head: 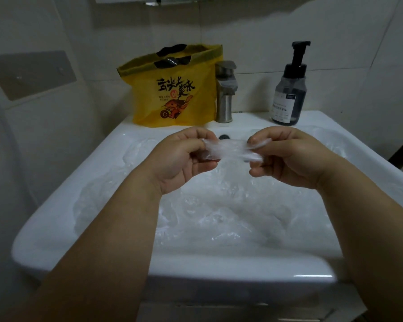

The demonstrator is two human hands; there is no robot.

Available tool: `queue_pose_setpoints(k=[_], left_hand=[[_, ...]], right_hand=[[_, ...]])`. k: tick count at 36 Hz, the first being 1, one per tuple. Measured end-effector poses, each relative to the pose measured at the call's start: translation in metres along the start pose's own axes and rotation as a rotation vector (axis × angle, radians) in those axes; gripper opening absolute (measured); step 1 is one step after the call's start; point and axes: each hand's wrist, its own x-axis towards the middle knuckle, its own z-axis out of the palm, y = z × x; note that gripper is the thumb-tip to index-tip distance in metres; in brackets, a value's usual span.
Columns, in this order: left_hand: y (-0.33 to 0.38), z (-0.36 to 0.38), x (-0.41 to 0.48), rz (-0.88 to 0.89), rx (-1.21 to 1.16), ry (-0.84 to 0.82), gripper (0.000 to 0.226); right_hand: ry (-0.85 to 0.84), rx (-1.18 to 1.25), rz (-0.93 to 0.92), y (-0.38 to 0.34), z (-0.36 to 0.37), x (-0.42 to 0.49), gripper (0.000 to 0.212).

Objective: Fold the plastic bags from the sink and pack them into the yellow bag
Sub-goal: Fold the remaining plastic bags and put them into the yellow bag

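A small clear plastic bag [230, 149], bunched into a narrow strip, is stretched between my two hands above the sink basin. My left hand [182, 159] pinches its left end and my right hand [289, 156] pinches its right end. Below them, a pile of clear crumpled plastic bags [219, 210] fills the white sink [63, 247]. The yellow bag [172, 89] with black lettering and a shrimp picture stands upright on the sink's back ledge, left of the tap, its top open with dark handles showing.
A metal tap [225, 91] stands at the back centre, right beside the yellow bag. A dark pump soap bottle [289, 89] is on the ledge at the back right. The overflow hole [224, 136] shows behind my hands. Tiled walls surround the sink.
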Motion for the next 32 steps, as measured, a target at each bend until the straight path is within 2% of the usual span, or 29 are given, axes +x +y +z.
queue_pose_setpoints(k=[4,7,12,14,19,24,26,28,32], left_hand=[[0.002,-0.002,0.000,-0.006,-0.042,0.034,0.043],[0.004,-0.001,0.000,-0.024,-0.043,0.038,0.034],[-0.007,0.001,0.005,0.056,0.280,0.129,0.017],[-0.009,0.000,0.006,0.073,0.278,0.148,0.017],[-0.006,-0.001,0.007,0.093,0.170,0.132,0.029],[-0.003,0.001,0.012,0.151,-0.090,0.146,0.021],[-0.003,0.004,0.013,0.182,-0.256,0.136,0.030],[-0.006,0.009,0.012,0.146,-0.306,0.084,0.046],[-0.023,0.027,0.008,-0.083,0.100,-0.037,0.068]], right_hand=[[-0.089,0.042,0.057,-0.002,0.001,-0.002,0.017],[-0.016,0.060,0.046,-0.001,0.004,-0.002,0.027],[0.069,-0.132,0.055,0.005,0.006,0.003,0.027],[0.093,-0.160,0.054,0.005,0.004,0.004,0.025],[0.158,-0.209,0.156,0.003,0.001,0.005,0.048],[0.185,-0.218,0.150,0.005,0.008,0.004,0.014],[0.219,-0.198,0.095,0.008,0.015,0.007,0.012],[0.218,-0.168,0.044,0.013,0.023,0.009,0.015],[0.172,-0.168,-0.017,0.022,0.038,0.013,0.019]])
